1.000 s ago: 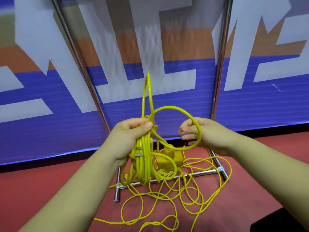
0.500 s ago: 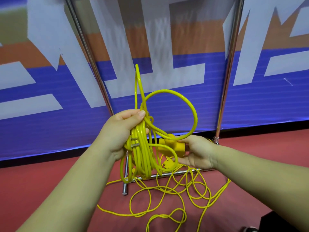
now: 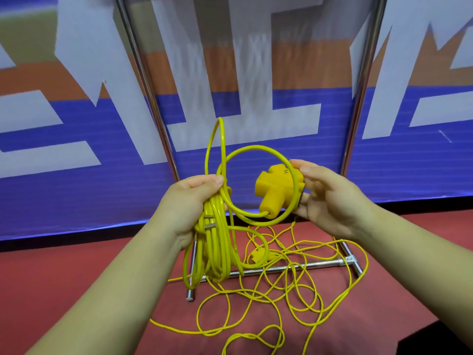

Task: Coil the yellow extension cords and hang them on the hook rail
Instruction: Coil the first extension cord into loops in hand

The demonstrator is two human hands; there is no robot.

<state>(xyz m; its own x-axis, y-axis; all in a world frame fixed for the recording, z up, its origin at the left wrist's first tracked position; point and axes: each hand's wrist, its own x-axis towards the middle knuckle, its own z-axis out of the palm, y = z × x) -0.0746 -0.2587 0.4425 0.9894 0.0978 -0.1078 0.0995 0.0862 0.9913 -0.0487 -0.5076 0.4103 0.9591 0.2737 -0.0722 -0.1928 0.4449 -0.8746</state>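
Observation:
My left hand (image 3: 190,201) grips a bundle of thick yellow extension cord (image 3: 213,249) whose coils hang down below the fist, with the metal plug prongs (image 3: 209,221) showing beside my palm. One loop (image 3: 256,152) of that cord arcs over to the yellow multi-outlet socket block (image 3: 276,192). My right hand (image 3: 330,198) holds that block up at chest height, fingers curled round its right side. A second, thinner yellow cord (image 3: 289,298) lies in a loose tangle on the red floor below. No hooks are visible in this view.
Two slanted chrome posts (image 3: 151,98) (image 3: 358,98) rise from a chrome base frame (image 3: 294,266) on the red floor, under the tangled cord. Behind them stands a blue, orange and white banner wall (image 3: 76,149). A dark shape (image 3: 442,339) sits at the bottom right corner.
My right hand has lifted the socket block from low near the floor up to chest height, carrying the loop with it. The left hand kept its grip on the coiled bundle.

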